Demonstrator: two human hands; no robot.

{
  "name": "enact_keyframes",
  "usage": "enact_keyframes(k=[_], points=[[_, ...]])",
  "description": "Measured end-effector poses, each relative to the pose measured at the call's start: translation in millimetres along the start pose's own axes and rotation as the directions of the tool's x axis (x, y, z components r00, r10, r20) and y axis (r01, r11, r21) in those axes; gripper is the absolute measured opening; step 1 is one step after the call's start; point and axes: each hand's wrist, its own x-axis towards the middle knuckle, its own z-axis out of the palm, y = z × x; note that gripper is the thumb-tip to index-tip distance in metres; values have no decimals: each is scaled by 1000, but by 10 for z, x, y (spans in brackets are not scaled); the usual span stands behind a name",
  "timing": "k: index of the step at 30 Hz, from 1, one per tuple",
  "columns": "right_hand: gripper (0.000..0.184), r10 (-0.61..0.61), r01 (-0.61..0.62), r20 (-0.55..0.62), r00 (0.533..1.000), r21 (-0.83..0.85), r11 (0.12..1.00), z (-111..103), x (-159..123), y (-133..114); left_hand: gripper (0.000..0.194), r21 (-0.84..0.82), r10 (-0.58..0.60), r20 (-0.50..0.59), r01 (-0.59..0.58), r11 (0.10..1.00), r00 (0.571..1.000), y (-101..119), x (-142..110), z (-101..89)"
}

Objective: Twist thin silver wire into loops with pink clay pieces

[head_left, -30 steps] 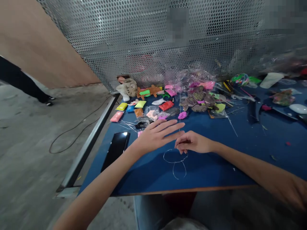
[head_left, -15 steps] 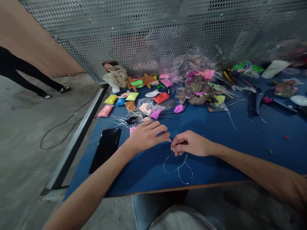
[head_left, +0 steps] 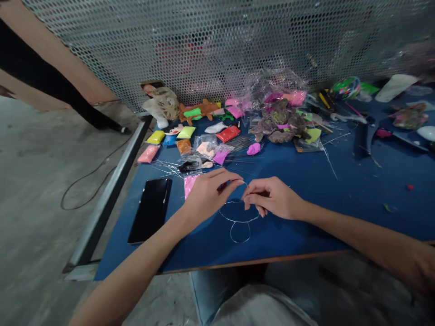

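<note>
A thin silvery wire (head_left: 240,242), bent into loops with a twisted stretch, hangs over the near part of the blue table (head_left: 292,244). My right hand (head_left: 272,197) pinches it between thumb and fingers. Thumb and forefinger of my left hand (head_left: 214,190) are closed on a short end of the same wire, which bows up between the two hands. A larger loop passes below my fingers, with a smaller round one under it. Just beyond my left hand lies a pink packet (head_left: 189,184), partly covered by it.
A black phone (head_left: 150,210) lies left of my left forearm. Farther back are loose straight wires (head_left: 166,166), colourful clay packets (head_left: 228,133) and a lumpy grey-brown piece (head_left: 280,121). A perforated metal screen (head_left: 217,50) borders the table's back. A person's leg (head_left: 64,81) shows at far left.
My left thumb and forefinger have closed on the wire end and lifted slightly. The wire loops have swung round and shifted left. The person at far left has moved closer.
</note>
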Motion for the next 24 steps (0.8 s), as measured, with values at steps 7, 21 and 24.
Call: enact_keyframes(k=[7, 21, 24], points=[[26, -85, 82, -35, 996, -79, 993, -63, 4, -15, 25, 15, -84, 116, 83, 996, 990, -204, 64, -232], [26, -73, 73, -62, 995, -11, 997, -128, 0, 31, 22, 472, -46, 101, -7, 882, 994, -296, -61, -239], [25, -91, 90, -64, 994, -17, 996, -114, -8, 18, 22, 523, -5, 36, -14, 852, 999, -219, -49, -237]])
